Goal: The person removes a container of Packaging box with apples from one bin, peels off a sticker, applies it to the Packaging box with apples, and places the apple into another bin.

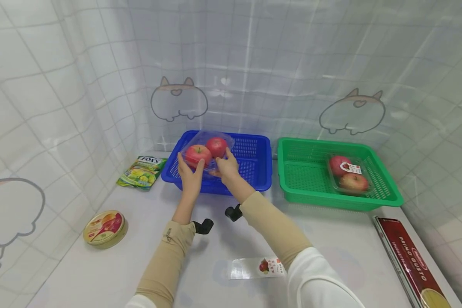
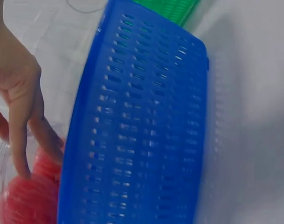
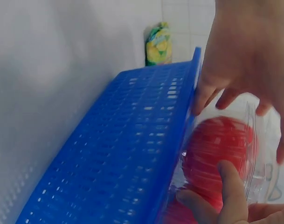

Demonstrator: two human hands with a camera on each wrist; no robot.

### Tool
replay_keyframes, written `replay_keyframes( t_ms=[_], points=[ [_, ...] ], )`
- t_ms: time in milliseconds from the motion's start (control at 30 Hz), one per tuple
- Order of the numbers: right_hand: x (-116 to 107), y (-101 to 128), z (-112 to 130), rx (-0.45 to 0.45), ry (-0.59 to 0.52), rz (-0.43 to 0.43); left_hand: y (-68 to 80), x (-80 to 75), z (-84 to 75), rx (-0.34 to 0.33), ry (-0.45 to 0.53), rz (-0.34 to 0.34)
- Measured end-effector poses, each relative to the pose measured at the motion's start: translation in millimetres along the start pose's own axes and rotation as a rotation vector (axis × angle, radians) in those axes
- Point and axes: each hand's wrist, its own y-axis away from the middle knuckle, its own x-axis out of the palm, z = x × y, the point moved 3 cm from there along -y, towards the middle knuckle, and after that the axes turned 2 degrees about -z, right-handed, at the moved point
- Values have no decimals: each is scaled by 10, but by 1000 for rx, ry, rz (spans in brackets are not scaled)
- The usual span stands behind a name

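Head view: clear apple pack [image 1: 207,150] held over blue basket [image 1: 254,171].
Left hand [image 1: 190,175]: fingers curled against pack's left side, gripping.
Right hand [image 1: 227,167]: thumb and fingers clasping pack's right side.
Right of hands: green basket [image 1: 304,188] with second apple pack [image 1: 348,173].
Left of hands: candy bag [image 1: 141,171], round tin [image 1: 104,228].

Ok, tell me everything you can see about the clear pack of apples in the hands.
The clear plastic clamshell holds two red apples side by side and looks closed. It is tilted, raised over the near left part of the blue basket. The left hand grips its left end, fingers against the plastic, and the right hand holds its right end. No label shows on it.
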Motion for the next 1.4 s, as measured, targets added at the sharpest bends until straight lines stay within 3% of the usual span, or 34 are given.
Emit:
replay_keyframes(
  t_ms=[167, 367, 567, 733, 1033, 1200, 1400],
  points=[
    [32, 98, 23, -33, 34, 5, 1, 13, -65, 1, 91, -40],
    [20, 171, 45, -90, 66, -1, 6, 26, -117, -91, 252, -53],
    [-16, 198, -10, -152, 76, 55, 23, -1, -132, -82, 230, -93],
    [-95, 209, -63, -215, 206, 50, 35, -34, -137, -76, 218, -100],
    [-325, 103, -45, -225, 226, 8, 10, -98, -136, -230, 369, -70],
    [-437, 0, 26, -281, 216, -13, 33, -114, -175, -231, 371, -54],
    [-564, -134, 182, -304, 257, 78, 59, -127, -192, -233, 375, -7]
  ],
)
